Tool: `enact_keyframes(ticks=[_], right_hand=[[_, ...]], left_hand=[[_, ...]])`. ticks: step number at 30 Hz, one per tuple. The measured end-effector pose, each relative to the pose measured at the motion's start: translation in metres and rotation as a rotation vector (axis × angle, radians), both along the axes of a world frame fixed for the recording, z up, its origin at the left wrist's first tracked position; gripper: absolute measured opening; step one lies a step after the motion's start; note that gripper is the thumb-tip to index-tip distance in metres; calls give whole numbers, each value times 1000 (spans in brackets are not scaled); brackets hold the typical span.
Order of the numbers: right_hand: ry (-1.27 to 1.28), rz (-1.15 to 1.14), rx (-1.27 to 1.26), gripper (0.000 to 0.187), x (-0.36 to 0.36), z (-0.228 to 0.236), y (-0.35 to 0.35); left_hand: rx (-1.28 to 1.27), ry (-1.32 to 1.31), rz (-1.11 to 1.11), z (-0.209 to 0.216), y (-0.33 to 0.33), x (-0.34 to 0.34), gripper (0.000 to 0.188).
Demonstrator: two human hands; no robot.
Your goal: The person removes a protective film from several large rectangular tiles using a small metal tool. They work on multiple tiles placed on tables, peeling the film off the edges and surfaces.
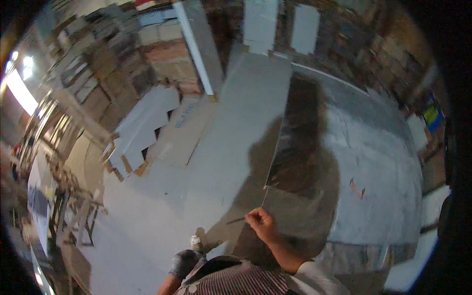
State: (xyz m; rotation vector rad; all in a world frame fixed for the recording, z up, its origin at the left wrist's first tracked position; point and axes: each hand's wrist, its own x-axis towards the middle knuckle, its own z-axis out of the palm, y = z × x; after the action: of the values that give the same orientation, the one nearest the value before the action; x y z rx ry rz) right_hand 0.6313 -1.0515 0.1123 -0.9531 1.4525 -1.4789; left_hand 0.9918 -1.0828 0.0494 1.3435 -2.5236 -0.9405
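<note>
My right hand (262, 223), bare, is closed in a pinch in front of my body. Between its fingertips is a thin dark strip (236, 221) that points left. A pale thin line runs from near these fingers up to the corner of a long dark brown sheet (298, 137). Low by my waist is my left hand (183, 263), in a grey glove; its fingers cannot be made out. Just beyond the glove shows a small white thing (195, 240) of unclear kind. My shadow falls across the surface and the brown sheet.
A large pale grey sheet (373, 182) with a small reddish mark lies to the right. At left are flat cardboard (184, 128), a white notched panel (147, 118) and a wooden trestle (81, 216). A post (199, 49) and stacked boxes (169, 64) stand at the back.
</note>
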Motion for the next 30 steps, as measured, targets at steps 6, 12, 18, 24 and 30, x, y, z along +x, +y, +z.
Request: enact_keyframes(ticks=[6, 12, 18, 24, 30], right_hand=[[-282, -523, 219, 14, 53, -4, -9], [63, -583, 256, 16, 81, 22, -43], [259, -560, 191, 18, 51, 21, -117], [-122, -611, 240, 29, -57, 31, -195], [-487, -645, 104, 31, -132, 59, -227]], left_hand=[[405, 27, -99, 15, -167, -3, 28], [521, 311, -526, 97, -248, -132, 24], [218, 209, -1273, 75, -315, -254, 29], [-139, 135, -1378, 116, -394, -377, 18], [333, 80, -1367, 154, -424, -510, 21]])
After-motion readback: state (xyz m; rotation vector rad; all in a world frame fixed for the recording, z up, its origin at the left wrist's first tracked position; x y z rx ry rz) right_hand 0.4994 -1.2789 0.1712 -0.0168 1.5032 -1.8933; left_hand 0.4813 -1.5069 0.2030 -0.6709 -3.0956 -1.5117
